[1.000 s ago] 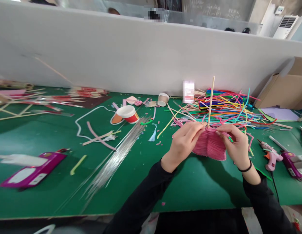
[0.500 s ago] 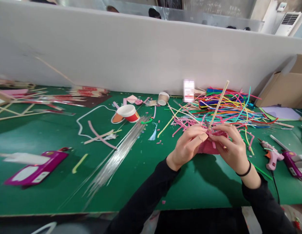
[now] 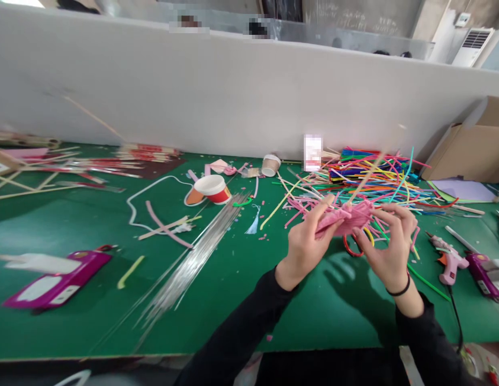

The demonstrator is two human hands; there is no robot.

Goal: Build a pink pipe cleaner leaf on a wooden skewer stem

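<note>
A pink ribbed piece, which looks built from fuzzy chenille stems, is held above the green table. My left hand is closed on its left side, thumb in front. My right hand is at its right edge, fingertips above and thumb below, gripping loosely. From the top of the piece rises a thin wooden stick, blurred by motion. A red loop and a yellow one show just under the piece; whether they are attached cannot be made out.
Behind my hands lies a heap of coloured chenille stems. A pink glue gun and a purple tool are at right, another purple tool at left. Thin metal wires, a paper cup and a blue tassel lie between.
The pink piece has turned and risen slightly, showing more of its ribbed face. My right hand has shifted from the stick's base to the right edge, its fingers wider apart. The red loop now shows.
</note>
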